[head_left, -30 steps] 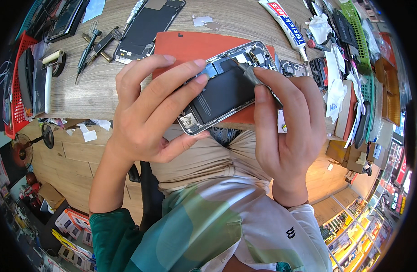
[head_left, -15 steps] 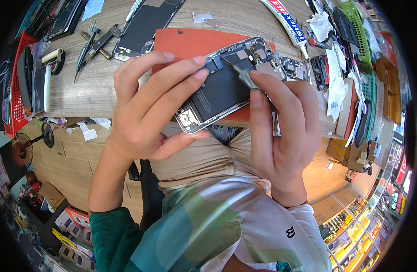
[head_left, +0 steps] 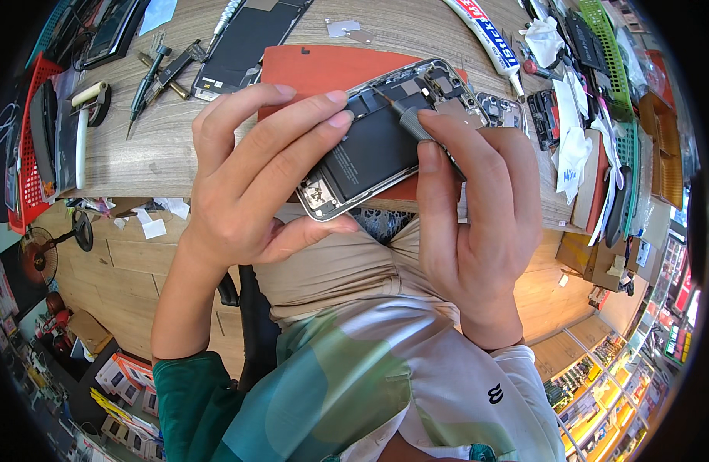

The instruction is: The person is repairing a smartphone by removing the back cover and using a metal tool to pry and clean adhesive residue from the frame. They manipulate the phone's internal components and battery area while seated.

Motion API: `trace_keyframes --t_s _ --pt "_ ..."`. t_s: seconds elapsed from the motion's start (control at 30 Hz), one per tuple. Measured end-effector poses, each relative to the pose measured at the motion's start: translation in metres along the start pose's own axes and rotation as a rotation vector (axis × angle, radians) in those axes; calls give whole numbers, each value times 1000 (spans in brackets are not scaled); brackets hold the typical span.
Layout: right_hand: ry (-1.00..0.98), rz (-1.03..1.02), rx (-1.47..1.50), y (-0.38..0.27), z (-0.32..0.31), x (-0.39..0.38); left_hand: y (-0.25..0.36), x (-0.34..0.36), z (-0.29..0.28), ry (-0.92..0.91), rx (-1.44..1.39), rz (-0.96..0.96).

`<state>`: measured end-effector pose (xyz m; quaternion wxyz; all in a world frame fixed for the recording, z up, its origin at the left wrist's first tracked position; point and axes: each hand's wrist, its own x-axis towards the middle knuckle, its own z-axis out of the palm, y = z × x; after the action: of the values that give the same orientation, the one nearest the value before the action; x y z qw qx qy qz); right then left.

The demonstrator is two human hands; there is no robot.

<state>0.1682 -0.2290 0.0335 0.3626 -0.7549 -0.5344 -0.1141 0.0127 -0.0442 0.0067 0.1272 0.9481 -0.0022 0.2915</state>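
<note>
An opened smartphone (head_left: 370,158) is tilted over the front edge of the workbench, its black battery and inner parts facing up. My left hand (head_left: 250,173) grips its lower left end, thumb on the near edge and fingertips at the far edge. Between the thumb and fingers of my right hand (head_left: 477,200) is a slim screwdriver (head_left: 410,122) with a grey knurled handle. Its thin tip points at the upper part of the phone, beside the battery; whether it touches cannot be made out. Under the phone lies a reddish-orange mat (head_left: 308,65).
A detached phone screen (head_left: 250,46) and another screwdriver (head_left: 146,88) lie at the far left, near a red basket (head_left: 35,146). On the right are a glue tube (head_left: 489,42), a second phone part (head_left: 502,112), papers (head_left: 574,154) and a green basket (head_left: 607,58).
The phone has shifted and tilted slightly in my left hand. My right hand has moved a little to the left with the screwdriver, whose tip has shifted slightly up and left.
</note>
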Motion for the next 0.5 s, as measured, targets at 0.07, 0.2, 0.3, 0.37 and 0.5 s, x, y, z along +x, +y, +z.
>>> trace_keyframes --t_s 0.07,0.2,0.3,0.37,0.5 --pt "7 -12 -10 1 1 0 0 0 0 2 -3 3" --pt "-14 35 -43 -6 0 1 -1 -1 2 11 4 11" --pt "10 -4 -110 -6 4 2 -2 -2 2 15 7 11" --pt "29 -21 -143 -6 7 4 -2 -2 2 13 9 12" --pt "33 -67 -136 -4 7 8 -2 -1 -1 -1 8 13"
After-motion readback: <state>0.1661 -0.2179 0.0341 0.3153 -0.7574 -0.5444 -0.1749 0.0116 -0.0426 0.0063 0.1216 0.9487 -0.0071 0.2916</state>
